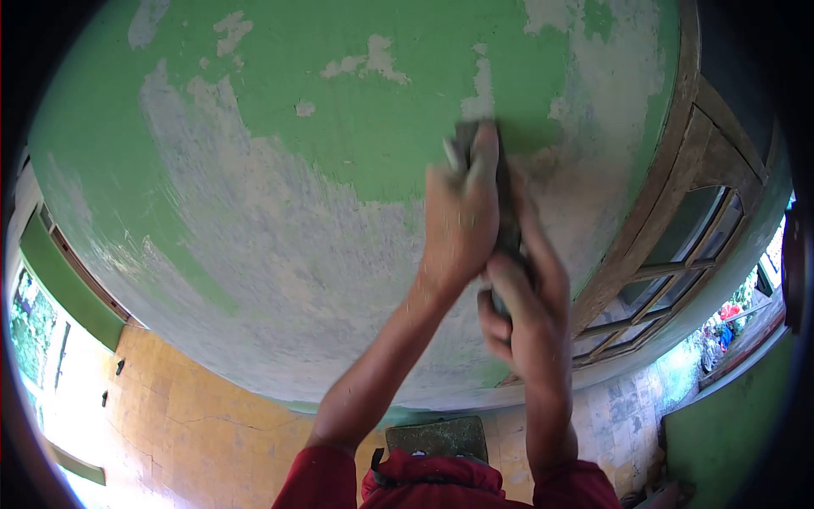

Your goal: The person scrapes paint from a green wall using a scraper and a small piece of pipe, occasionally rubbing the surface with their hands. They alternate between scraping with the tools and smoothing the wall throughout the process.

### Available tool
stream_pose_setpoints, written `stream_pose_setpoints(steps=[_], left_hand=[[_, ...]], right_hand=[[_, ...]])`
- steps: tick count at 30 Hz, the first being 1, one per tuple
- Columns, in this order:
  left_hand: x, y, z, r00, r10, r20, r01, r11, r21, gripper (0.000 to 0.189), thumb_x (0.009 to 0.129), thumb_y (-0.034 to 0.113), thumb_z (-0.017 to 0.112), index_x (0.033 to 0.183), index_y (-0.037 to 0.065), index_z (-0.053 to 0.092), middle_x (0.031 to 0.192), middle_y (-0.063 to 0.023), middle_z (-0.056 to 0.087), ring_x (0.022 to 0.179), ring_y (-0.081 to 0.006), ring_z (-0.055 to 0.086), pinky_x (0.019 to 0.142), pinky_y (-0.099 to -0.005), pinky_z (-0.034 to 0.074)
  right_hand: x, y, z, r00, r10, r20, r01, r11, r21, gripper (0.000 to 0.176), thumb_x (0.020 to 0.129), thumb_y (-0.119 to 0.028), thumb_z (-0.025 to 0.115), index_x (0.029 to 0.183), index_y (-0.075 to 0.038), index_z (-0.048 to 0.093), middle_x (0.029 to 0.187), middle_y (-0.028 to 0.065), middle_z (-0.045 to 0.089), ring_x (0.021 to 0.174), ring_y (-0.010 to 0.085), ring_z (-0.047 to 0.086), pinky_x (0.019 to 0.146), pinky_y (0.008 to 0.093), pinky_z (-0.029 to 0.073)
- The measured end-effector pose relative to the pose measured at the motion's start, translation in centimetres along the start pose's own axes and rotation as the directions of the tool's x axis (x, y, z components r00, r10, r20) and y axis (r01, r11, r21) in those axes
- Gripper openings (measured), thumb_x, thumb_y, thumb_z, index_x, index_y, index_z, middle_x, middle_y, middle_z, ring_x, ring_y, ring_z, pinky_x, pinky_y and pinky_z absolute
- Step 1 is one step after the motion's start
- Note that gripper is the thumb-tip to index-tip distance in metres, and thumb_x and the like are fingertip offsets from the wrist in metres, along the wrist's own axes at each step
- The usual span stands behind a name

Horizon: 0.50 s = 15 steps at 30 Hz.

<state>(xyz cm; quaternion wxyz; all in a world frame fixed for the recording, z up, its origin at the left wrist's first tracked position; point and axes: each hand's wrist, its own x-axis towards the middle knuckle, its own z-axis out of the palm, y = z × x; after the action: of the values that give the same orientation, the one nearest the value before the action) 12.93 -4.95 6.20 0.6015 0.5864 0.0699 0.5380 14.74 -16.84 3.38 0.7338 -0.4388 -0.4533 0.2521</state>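
Both hands closed round one long dark blurred tool: left hand on its upper part, right hand lower. Tool at one green-painted, patchily bared wall; contact unclear. Wide room left; brown wooden frame edges the right. Yellow tiled floor below, two small dark items.

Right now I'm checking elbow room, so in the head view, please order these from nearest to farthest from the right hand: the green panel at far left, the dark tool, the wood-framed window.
From the right hand:
1. Dark tool: in its grip.
2. Wood-framed window: to its right.
3. Green panel: at the far left.
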Motion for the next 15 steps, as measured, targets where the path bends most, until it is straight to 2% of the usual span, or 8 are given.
stream_pose_setpoints(steps=[1,3,5,6,7,9,13,15], left_hand=[[-0.9,-0.8,-0.2,0.998,-0.059,-0.024,0.059,0.998,0.009,0.042,0.106,0.033,0.047,0.086,0.000,0.063,0.071,-0.0067,0.065,0.060,-0.0134,0.062,0.057,-0.0276,0.050],[0.2,-1.0,-0.5,0.999,-0.016,-0.035,0.019,0.996,0.092,0.041,0.105,0.033,0.048,0.086,0.000,0.063,0.070,-0.0069,0.064,0.060,-0.0131,0.061,0.057,-0.0276,0.050],[2.2,1.4,0.0,0.996,0.070,0.047,-0.075,0.989,0.128,0.038,0.105,0.031,0.048,0.088,0.001,0.063,0.070,-0.0072,0.064,0.060,-0.0135,0.062,0.057,-0.0279,0.050],[2.3,2.8,0.3,0.996,-0.056,0.067,0.053,0.997,0.052,0.037,0.104,0.030,0.048,0.088,0.001,0.063,0.070,-0.0072,0.064,0.060,-0.0139,0.062,0.057,-0.0286,0.051],[2.3,2.3,0.3,0.997,-0.042,0.071,0.038,0.998,0.053,0.037,0.104,0.030,0.048,0.088,0.001,0.063,0.070,-0.0072,0.064,0.060,-0.0139,0.062,0.057,-0.0286,0.051],[1.4,-0.1,-0.2,0.998,0.065,-0.004,-0.064,0.993,0.098,0.039,0.104,0.032,0.047,0.086,0.001,0.063,0.070,-0.0091,0.065,0.059,-0.0155,0.061,0.056,-0.0297,0.051],[1.8,0.1,-0.1,0.998,0.068,-0.010,-0.067,0.995,0.069,0.039,0.104,0.031,0.047,0.087,0.000,0.063,0.071,-0.0093,0.065,0.058,-0.0155,0.061,0.055,-0.0301,0.050],[3.5,2.8,0.6,0.998,0.043,0.035,-0.044,0.999,0.021,0.040,0.102,0.028,0.050,0.075,0.000,0.061,0.060,-0.0015,0.055,0.054,-0.0097,0.049,0.049,-0.0320,0.040]], right_hand=[[-0.1,0.0,-0.1,1.000,-0.001,0.004,0.001,1.000,0.003,0.069,0.093,-0.009,0.050,0.159,-0.014,0.029,0.082,-0.0007,0.053,0.045,-0.0004,0.038,0.034,0.0172,0.025],[-0.6,-0.3,-0.1,0.999,0.029,0.016,-0.029,0.999,0.030,0.068,0.094,-0.010,0.049,0.159,-0.016,0.029,0.083,-0.0003,0.052,0.045,-0.0002,0.038,0.034,0.0170,0.025],[0.5,-1.7,0.4,1.000,0.029,0.006,-0.029,0.997,0.066,0.067,0.095,-0.010,0.048,0.159,-0.016,0.029,0.084,0.0002,0.052,0.045,0.0003,0.038,0.034,0.0168,0.024],[1.0,-2.0,0.5,1.000,0.004,0.013,-0.005,0.997,0.072,0.066,0.095,-0.010,0.048,0.159,-0.016,0.029,0.085,0.0003,0.052,0.045,0.0005,0.037,0.034,0.0168,0.024],[1.5,-2.4,0.6,0.999,-0.036,0.026,0.034,0.997,0.072,0.066,0.096,-0.010,0.048,0.159,-0.016,0.030,0.085,0.0005,0.052,0.044,0.0007,0.037,0.034,0.0168,0.024],[0.6,-0.6,-0.1,1.000,-0.006,0.029,0.004,0.997,0.079,0.066,0.096,-0.009,0.048,0.158,-0.016,0.030,0.086,0.0007,0.052,0.045,0.0010,0.038,0.034,0.0171,0.024],[0.9,-1.4,0.1,0.999,0.008,0.032,-0.009,1.000,0.026,0.065,0.095,-0.009,0.048,0.158,-0.014,0.030,0.085,0.0005,0.052,0.047,0.0012,0.039,0.034,0.0180,0.024],[2.5,-3.0,0.6,0.994,-0.089,0.058,0.084,0.994,0.071,0.066,0.094,-0.009,0.049,0.158,-0.013,0.030,0.083,0.0004,0.052,0.046,0.0011,0.038,0.035,0.0175,0.025]])
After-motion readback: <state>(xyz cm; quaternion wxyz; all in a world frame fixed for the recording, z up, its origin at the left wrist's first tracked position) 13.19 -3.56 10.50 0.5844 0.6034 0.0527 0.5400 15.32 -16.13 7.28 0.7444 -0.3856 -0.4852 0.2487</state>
